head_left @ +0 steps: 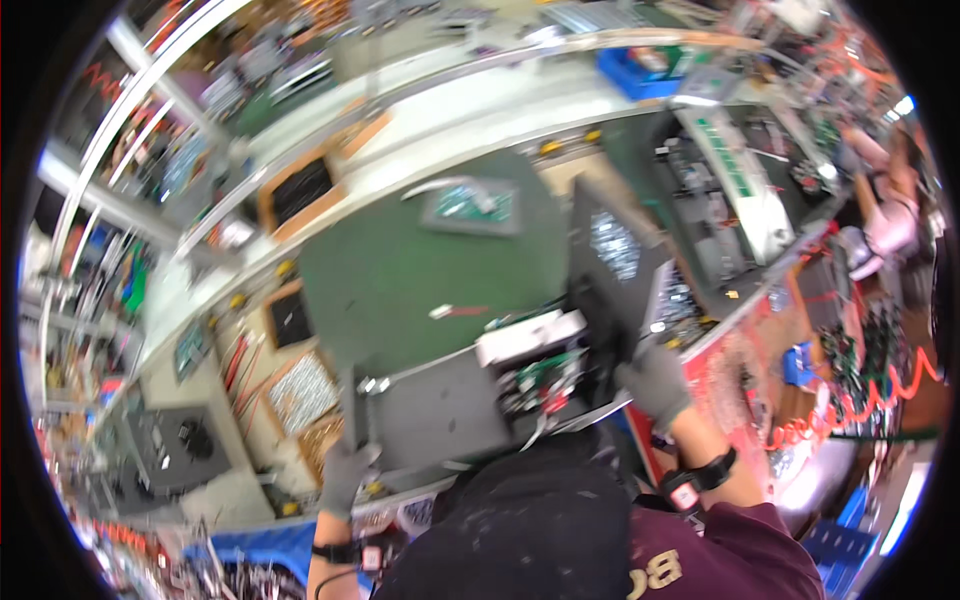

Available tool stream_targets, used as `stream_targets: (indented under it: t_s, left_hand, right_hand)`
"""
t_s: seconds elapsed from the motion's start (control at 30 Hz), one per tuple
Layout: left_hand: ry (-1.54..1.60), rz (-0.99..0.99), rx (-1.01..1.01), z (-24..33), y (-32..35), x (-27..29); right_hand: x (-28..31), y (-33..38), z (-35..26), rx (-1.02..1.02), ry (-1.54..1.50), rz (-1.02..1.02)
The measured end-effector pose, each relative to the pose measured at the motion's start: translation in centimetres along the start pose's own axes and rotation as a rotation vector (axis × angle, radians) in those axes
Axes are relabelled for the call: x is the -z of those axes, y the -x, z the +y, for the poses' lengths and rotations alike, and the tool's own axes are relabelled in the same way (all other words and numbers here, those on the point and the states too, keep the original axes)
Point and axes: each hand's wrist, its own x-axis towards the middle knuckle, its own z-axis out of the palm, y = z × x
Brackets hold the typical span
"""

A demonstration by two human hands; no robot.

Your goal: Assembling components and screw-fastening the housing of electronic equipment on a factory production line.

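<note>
In front of me lies a flat, dark metal case [430, 410] holding a white box-shaped part [530, 337] and a green circuit board with wires [548, 385]. On its right side a dark panel [610, 250] stands tilted up, a shiny patch on its face. My left hand [347, 478], in a grey glove, grips the case's near left corner. Also gloved in grey, my right hand [655, 385] closes on the case's right edge, below the panel. Blur softens the fingers of both hands.
Under the case is a green work mat [400, 270] with a grey-framed circuit board [470, 207] and a small red-wired connector [455, 312]. Small parts fill a cardboard tray [303, 393] on the left. Another opened unit [715, 190] stands at right, near a person [885, 205].
</note>
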Motion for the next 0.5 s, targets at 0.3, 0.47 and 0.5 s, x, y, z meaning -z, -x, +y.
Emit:
stream_targets:
  t_s: [0.3,0.47,0.5]
  left_hand:
    - [-0.139,0.065,0.076,1.3,-0.1,-3.4]
    - [-0.024,0.029,0.014,5.1,0.3,-4.8]
    - [-0.108,0.006,0.149,7.3,0.8,-4.9]
  right_hand:
    - [1.5,0.7,1.2,-0.07,-0.067,-0.045]
    - [5.2,-2.3,2.1,-0.034,-0.059,0.027]
    - [5.4,-3.0,2.7,-0.005,-0.05,0.085]
